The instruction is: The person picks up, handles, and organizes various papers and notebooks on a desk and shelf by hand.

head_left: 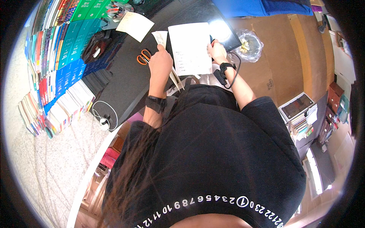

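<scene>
In front of me, a white sheet of paper (189, 42) with handwriting near its lower edge lies over the dark desktop. My right hand (218, 52) pinches the sheet's right edge; a small dark object shows beside the fingertips, too hidden to name. My left hand (160, 60) is closed around a narrow paper strip (160, 37), which sticks out above the fist and runs on below it. Just left of that hand are orange-handled scissors (144, 57), their blades partly hidden. Crumpled pale wrapping (209, 79) sits under the sheet near my lap.
A cream paper (135, 26) and a pen holder (117, 12) are at the upper left, beside rows of books (48, 57). A glossy black panel (196, 12) reflects light. Rightward stands a plastic-lined container (256, 45) with yellowish scraps, against brown cardboard (279, 54).
</scene>
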Action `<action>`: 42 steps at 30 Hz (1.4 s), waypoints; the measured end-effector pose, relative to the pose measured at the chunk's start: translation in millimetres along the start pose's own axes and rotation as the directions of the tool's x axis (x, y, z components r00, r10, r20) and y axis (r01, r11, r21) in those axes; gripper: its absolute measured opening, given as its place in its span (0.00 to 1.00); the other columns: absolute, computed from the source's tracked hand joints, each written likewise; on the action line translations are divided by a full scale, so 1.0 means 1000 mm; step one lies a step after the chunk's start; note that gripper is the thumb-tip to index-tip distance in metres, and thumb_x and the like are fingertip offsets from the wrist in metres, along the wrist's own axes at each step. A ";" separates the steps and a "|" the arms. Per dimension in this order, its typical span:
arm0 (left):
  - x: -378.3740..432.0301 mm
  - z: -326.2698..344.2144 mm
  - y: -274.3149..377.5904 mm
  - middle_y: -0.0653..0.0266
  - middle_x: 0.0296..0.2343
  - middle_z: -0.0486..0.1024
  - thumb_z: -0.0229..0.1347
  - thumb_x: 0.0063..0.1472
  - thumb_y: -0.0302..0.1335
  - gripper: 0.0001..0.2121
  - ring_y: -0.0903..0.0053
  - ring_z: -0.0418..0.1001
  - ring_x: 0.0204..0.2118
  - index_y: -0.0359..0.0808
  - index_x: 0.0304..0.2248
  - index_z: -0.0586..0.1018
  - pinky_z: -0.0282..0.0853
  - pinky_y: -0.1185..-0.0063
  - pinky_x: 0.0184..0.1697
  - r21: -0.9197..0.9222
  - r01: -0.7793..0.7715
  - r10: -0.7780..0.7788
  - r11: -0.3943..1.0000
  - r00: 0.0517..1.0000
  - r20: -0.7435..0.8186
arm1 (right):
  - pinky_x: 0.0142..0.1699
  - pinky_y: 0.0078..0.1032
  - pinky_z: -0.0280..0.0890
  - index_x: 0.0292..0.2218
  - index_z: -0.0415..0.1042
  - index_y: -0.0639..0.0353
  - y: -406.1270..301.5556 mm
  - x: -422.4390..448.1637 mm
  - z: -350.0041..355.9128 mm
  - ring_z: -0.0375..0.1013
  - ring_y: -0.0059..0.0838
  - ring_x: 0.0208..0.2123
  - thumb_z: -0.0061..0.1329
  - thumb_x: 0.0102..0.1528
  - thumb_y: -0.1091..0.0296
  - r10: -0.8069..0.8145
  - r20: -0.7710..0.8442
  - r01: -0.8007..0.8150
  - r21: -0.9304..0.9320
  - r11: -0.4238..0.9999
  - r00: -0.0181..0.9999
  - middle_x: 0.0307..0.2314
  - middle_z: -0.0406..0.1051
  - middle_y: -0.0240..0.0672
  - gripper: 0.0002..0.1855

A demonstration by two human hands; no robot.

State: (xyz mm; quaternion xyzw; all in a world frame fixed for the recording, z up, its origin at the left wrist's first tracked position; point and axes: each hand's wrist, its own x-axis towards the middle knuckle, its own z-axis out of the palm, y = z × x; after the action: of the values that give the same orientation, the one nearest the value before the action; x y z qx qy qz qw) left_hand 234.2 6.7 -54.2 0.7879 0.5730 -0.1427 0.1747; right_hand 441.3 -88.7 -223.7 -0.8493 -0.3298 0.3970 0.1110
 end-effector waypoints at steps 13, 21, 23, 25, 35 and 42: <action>-0.005 -0.019 0.008 0.44 0.23 0.75 0.45 0.58 0.27 0.12 0.52 0.75 0.26 0.27 0.39 0.64 0.71 0.62 0.28 -0.025 -0.003 0.003 1.000 1.000 -0.012 | 0.40 0.37 0.69 0.40 0.66 0.58 -0.021 -0.020 -0.017 0.75 0.45 0.33 0.49 0.53 0.52 -0.145 -0.031 0.148 0.223 0.964 0.989 0.27 0.74 0.47 0.20; 0.001 -0.015 0.025 0.43 0.23 0.75 0.47 0.58 0.28 0.15 0.52 0.76 0.27 0.23 0.39 0.65 0.71 0.63 0.30 -0.037 -0.041 0.038 0.999 0.996 -0.081 | 0.53 0.37 0.62 0.57 0.54 0.57 -0.095 -0.120 -0.022 0.67 0.49 0.49 0.58 0.46 0.51 -0.695 0.340 0.406 0.619 0.673 0.634 0.46 0.66 0.53 0.42; -0.001 -0.021 0.029 0.43 0.23 0.76 0.46 0.59 0.29 0.16 0.53 0.76 0.27 0.22 0.40 0.66 0.71 0.63 0.30 -0.056 -0.013 0.008 0.998 0.996 -0.091 | 0.47 0.39 0.65 0.57 0.52 0.58 -0.106 -0.127 -0.017 0.70 0.52 0.43 0.52 0.52 0.58 -0.640 0.271 0.466 0.495 0.733 0.719 0.41 0.69 0.59 0.36; -0.002 -0.028 0.031 0.45 0.25 0.77 0.48 0.58 0.32 0.22 0.53 0.77 0.30 0.20 0.46 0.64 0.72 0.66 0.33 -0.103 -0.028 0.022 0.994 0.998 -0.065 | 0.44 0.40 0.66 0.57 0.51 0.59 -0.110 -0.125 -0.015 0.72 0.53 0.40 0.48 0.54 0.63 -0.550 0.288 0.418 0.410 0.811 0.784 0.37 0.70 0.61 0.32; 0.034 0.041 -0.017 0.53 0.41 0.72 0.47 0.63 0.43 0.24 0.63 0.71 0.43 0.28 0.47 0.69 0.65 0.70 0.45 -0.584 0.111 -0.138 0.804 0.990 -0.002 | 0.45 0.22 0.65 0.49 0.64 0.69 -0.033 -0.081 -0.046 0.69 0.22 0.39 0.44 0.57 0.72 -0.444 0.327 0.020 0.787 0.617 0.834 0.38 0.71 0.36 0.19; 0.041 0.102 -0.018 0.57 0.41 0.72 0.47 0.62 0.23 0.15 0.75 0.72 0.41 0.26 0.48 0.67 0.67 0.78 0.44 -0.947 0.313 -0.133 -0.070 0.938 0.320 | 0.48 0.21 0.63 0.49 0.65 0.65 -0.011 -0.072 -0.040 0.68 0.21 0.42 0.46 0.56 0.72 -0.389 0.329 -0.057 0.821 0.569 0.861 0.40 0.70 0.32 0.19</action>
State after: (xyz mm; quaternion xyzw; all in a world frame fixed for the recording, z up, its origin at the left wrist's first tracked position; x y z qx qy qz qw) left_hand 226.7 1.9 -165.0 0.3071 0.6091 0.2329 0.6932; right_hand 432.6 -124.4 -148.8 -0.5428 -0.2105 0.6850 0.4379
